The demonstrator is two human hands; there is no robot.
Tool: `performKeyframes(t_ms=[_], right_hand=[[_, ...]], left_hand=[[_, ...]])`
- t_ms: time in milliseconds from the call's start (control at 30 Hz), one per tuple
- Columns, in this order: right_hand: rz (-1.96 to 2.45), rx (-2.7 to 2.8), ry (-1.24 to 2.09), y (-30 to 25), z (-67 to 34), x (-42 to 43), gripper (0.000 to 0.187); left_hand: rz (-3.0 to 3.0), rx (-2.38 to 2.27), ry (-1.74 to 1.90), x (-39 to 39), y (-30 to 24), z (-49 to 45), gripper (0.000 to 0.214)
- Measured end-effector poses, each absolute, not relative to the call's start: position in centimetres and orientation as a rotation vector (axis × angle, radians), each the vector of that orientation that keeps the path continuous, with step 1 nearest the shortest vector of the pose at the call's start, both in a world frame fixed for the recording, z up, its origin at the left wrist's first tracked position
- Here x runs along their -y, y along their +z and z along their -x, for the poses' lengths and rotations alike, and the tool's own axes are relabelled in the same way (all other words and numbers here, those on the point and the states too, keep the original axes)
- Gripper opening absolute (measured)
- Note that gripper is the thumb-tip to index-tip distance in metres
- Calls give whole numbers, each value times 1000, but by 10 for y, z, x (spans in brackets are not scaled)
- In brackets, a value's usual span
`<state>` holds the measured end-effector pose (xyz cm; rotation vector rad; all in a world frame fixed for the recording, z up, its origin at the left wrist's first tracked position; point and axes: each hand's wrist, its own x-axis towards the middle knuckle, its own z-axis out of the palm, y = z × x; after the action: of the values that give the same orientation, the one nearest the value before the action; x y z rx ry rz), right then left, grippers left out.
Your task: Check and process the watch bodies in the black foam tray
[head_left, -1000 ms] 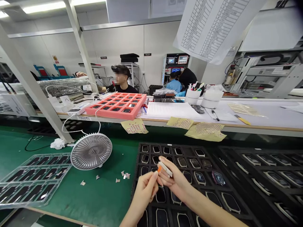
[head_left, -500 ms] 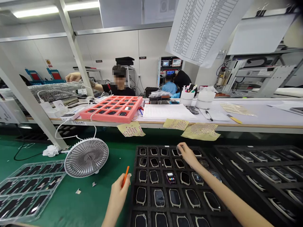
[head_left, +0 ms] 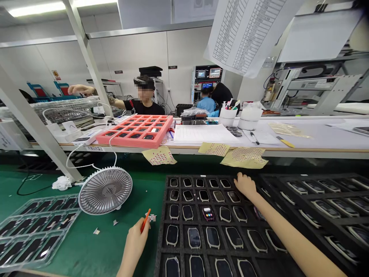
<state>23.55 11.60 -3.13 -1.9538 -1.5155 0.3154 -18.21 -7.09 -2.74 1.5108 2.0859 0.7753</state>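
Observation:
My left hand point(head_left: 135, 240) hovers over the green mat point(head_left: 115, 246) left of the black tray, pinching a thin orange stick point(head_left: 145, 220) that points up. My right hand point(head_left: 246, 184) reaches to the far right corner of the black tray point(head_left: 161, 234), fingers curled down onto a pocket there; what they hold, if anything, is hidden. The tray holds several watch bodies in pockets, one with a lit coloured screen point(head_left: 208, 212). Small white paper scraps point(head_left: 152, 217) lie on the mat near my left hand.
A small white fan point(head_left: 105, 190) stands on the mat at the left, its cable running up. A clear tray point(head_left: 31, 231) lies at far left, more black trays point(head_left: 323, 196) at right. Behind, a shelf carries a red tray point(head_left: 135, 132), papers and cups; a person sits beyond it.
My hands came apart: the right one left the white piece and reached first to the tray's far row, then on to its right corner. The left hand drew back left with the orange stick.

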Motion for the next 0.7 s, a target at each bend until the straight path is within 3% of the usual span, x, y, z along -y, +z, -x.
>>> performKeyframes(t_ms=[167,267,400,533,700], right_hand=[[1837,1449,521,-23,-250,-119,19],[1618,1429,652,-11,-237,-111,28],[1323,1420,898,8,-179,-71,43],[807,1136,1566,34,-108,-11,26],[695,988,1806,58,-70,28,20]], left_hand=[[-1463,-2081,773,71,-26,181,34],[-1433,-1983,915,74,-19,168,34],[-1495,-1477,1040,78,2,122,38],[-1382,-1075,1001,75,26,70,41],[-1240,-982,1054,74,42,52,43]])
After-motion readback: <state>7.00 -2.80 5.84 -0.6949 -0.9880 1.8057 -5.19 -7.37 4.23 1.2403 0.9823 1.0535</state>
